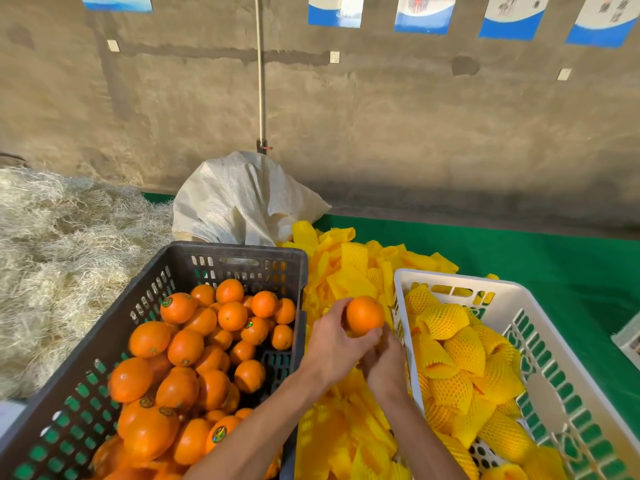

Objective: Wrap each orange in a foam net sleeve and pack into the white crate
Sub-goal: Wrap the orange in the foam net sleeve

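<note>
My left hand (pixel 334 344) grips a bare orange (pixel 364 315) above the pile of yellow foam net sleeves (pixel 341 271), between the two crates. My right hand (pixel 386 363) sits just below and right of the orange, fingers curled at its underside on a bit of yellow foam; whether that is a sleeve is hidden by the fingers. The dark crate (pixel 145 299) on the left holds several bare oranges (pixel 207 344). The white crate (pixel 526 306) on the right holds several wrapped oranges (pixel 464 351).
A white woven sack (pixel 239 199) lies behind the sleeve pile. Straw-like packing fibre (pixel 59 258) is heaped at the left. Green cloth (pixel 519 251) covers the surface on the right. A concrete wall stands behind, and a small box edge (pixel 628 339) shows at far right.
</note>
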Action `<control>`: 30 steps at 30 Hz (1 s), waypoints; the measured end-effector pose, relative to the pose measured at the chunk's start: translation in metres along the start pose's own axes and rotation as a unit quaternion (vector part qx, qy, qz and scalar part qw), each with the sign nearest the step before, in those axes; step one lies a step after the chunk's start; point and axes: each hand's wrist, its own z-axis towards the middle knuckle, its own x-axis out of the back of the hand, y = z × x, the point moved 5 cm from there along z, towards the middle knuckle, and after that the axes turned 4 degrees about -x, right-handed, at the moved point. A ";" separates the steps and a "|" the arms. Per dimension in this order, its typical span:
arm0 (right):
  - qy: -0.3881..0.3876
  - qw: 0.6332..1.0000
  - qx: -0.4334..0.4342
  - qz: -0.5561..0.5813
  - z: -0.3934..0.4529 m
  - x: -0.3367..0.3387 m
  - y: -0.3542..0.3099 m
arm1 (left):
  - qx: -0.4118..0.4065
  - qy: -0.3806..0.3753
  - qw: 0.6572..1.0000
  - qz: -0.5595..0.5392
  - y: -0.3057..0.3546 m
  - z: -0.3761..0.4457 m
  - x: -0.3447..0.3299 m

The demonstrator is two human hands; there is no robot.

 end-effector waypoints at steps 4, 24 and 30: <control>-0.006 0.999 -0.021 0.028 0.003 -0.005 -0.002 | 0.100 -0.018 0.988 -0.115 -0.016 0.006 0.000; -0.003 0.995 -0.011 0.102 0.004 0.001 -0.014 | 0.279 -0.135 0.909 -0.278 -0.014 -0.001 -0.008; -0.007 0.990 -0.035 0.138 0.012 0.004 -0.008 | 0.233 -0.050 0.954 -0.183 -0.017 0.004 -0.001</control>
